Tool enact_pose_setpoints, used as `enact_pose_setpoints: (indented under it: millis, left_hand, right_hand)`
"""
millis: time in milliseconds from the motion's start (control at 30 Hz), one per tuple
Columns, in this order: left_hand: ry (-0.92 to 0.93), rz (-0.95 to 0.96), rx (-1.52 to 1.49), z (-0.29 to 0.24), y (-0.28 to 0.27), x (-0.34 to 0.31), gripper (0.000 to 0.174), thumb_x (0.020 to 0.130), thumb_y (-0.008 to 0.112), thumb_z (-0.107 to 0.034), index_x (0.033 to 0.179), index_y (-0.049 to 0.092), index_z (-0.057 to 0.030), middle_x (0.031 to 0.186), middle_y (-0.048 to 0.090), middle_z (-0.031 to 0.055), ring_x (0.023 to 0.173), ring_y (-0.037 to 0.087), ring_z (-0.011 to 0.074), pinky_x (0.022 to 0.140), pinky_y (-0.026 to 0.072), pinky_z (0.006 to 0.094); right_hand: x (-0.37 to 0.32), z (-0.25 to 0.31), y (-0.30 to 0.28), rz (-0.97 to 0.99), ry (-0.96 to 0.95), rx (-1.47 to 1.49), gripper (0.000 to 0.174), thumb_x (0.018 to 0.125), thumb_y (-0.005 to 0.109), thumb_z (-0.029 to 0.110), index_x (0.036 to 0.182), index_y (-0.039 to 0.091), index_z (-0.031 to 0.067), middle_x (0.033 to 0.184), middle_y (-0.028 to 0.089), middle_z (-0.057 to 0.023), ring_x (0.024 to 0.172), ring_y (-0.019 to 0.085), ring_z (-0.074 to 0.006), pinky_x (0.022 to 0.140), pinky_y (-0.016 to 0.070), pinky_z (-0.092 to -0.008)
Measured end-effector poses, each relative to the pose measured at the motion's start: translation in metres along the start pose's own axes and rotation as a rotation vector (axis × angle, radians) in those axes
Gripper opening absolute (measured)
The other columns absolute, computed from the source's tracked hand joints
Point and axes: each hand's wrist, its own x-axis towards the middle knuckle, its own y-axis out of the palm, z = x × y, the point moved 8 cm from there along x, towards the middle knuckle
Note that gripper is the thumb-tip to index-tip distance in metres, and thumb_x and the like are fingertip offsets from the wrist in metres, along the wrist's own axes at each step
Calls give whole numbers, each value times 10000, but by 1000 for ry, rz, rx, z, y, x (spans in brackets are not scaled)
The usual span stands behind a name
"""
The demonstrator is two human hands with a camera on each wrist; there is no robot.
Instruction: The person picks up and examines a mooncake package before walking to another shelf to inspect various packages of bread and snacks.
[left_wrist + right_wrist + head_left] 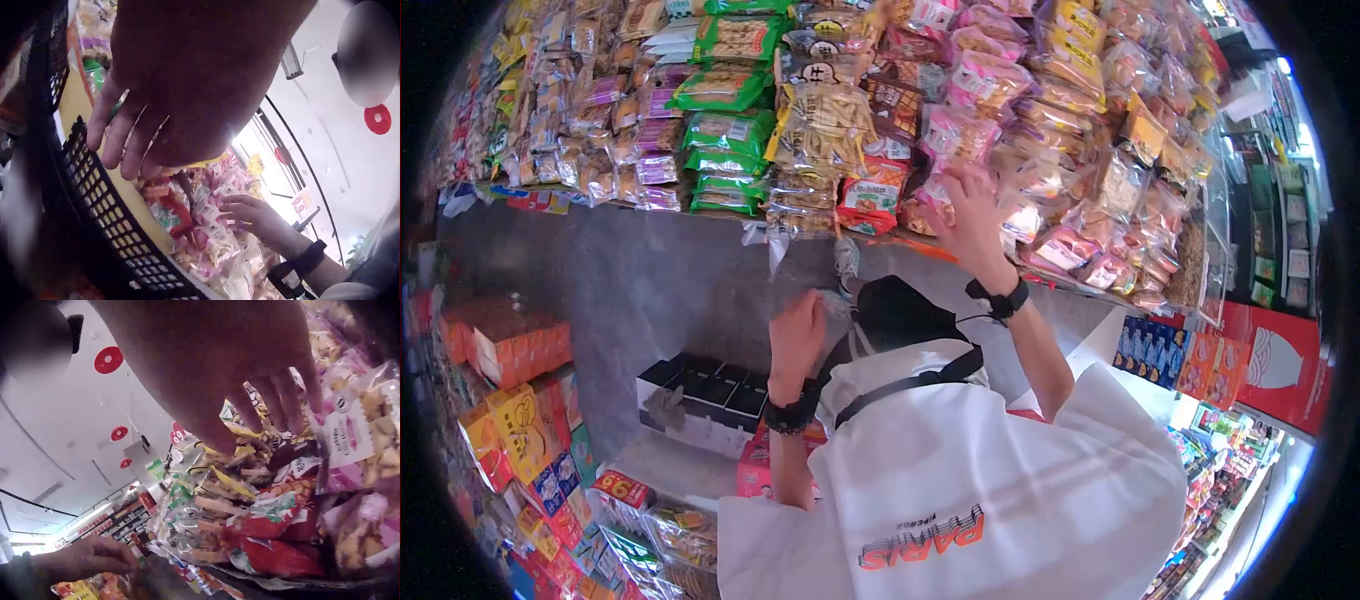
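My right hand (972, 215) reaches over the snack display, its fingers spread at the pink-printed snack bags (960, 135). In the right wrist view a clear bag with a white and pink label (350, 440) stands beside those fingertips. Red snack packs (872, 195) lie just left of this hand, and in the right wrist view they sit below it. My left hand (797, 335) hangs in front of the display with loosely bent fingers and holds nothing. In the left wrist view its fingers hang near a black lattice edge (119, 225).
Green-wrapped packs (725, 130) and brown stick packs (825, 125) fill rows further left. Below stands a row of black-topped boxes (705, 385). Orange cartons (520, 350) and a yellow box (518, 425) are stacked at the left. A red panel (1280, 370) stands at the right.
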Motion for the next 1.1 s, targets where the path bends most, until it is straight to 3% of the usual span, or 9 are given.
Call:
enact_pose_setpoints:
  millis: [167, 367, 467, 567, 733, 900, 1000, 1033, 1100]
  left_hand:
    - [130, -242, 34, -40, -66, 46, 100, 940, 609, -69, 1029, 652, -55, 963, 696, 143, 932, 666, 359, 781, 536, 459]
    - [269, -471, 101, -96, -116, 102, 457, 924, 645, -103, 1369, 558, -50, 1356, 559, 190, 1260, 527, 404, 1039, 449, 501]
    - [389, -533, 174, -120, -117, 137, 516, 959, 632, -155, 1447, 508, -44, 1516, 433, 211, 1414, 389, 424, 1153, 335, 547]
    - [484, -494, 294, -119, -99, 170, 518, 959, 616, -169, 1453, 506, -59, 1562, 376, 217, 1449, 336, 437, 1175, 288, 578]
    - [445, -404, 413, -95, -96, 189, 529, 951, 600, -173, 1460, 502, -66, 1563, 378, 226, 1446, 342, 448, 1186, 278, 575]
    - [433, -478, 264, -97, -121, 169, 518, 926, 594, -94, 1436, 515, -46, 1529, 431, 213, 1421, 390, 436, 1161, 319, 568]
    - [373, -528, 153, -64, -140, 150, 475, 913, 599, -61, 1385, 546, -28, 1487, 479, 212, 1385, 436, 438, 1144, 349, 550]
    - [367, -632, 158, -60, -155, 142, 347, 893, 611, -35, 1238, 637, -34, 1302, 623, 190, 1219, 578, 412, 1031, 454, 504]
    - [299, -571, 94, -20, -162, 132, 262, 867, 620, -19, 1122, 672, -50, 1141, 677, 151, 1058, 639, 368, 911, 501, 466]
  right_hand:
    - [40, 37, 5, 84, 35, 326, 466, 897, 724, 183, 1316, 574, 45, 1333, 571, -216, 1141, 597, -423, 932, 516, -456]
    - [91, 54, 14, -1, 31, 430, 593, 960, 683, 256, 1483, 454, 97, 1427, 504, -265, 1183, 591, -467, 965, 520, -484]
    - [105, 62, 39, 29, 72, 481, 615, 962, 683, 258, 1498, 429, 96, 1477, 440, -304, 1238, 553, -488, 971, 519, -498]
    - [110, 77, 56, 29, 80, 438, 640, 944, 650, 164, 1524, 383, 111, 1510, 340, -378, 1267, 499, -558, 988, 513, -523]
    - [116, 90, 61, 49, 91, 403, 678, 914, 641, 112, 1535, 369, 116, 1514, 312, -403, 1278, 469, -585, 1023, 488, -540]
    - [114, 78, 46, 44, 135, 440, 665, 927, 704, 200, 1521, 422, 97, 1510, 405, -333, 1343, 470, -504, 1067, 454, -518]
    - [106, 70, 29, 8, 89, 363, 645, 923, 715, 185, 1503, 452, 89, 1498, 451, -291, 1344, 488, -464, 1086, 440, -493]
    - [104, 67, 23, -5, 98, 337, 620, 924, 715, 177, 1486, 472, 82, 1490, 465, -274, 1333, 502, -446, 1077, 448, -482]
    - [98, 66, 12, -35, 114, 279, 571, 926, 715, 161, 1452, 512, 69, 1476, 494, -241, 1311, 531, -409, 1058, 465, -461]
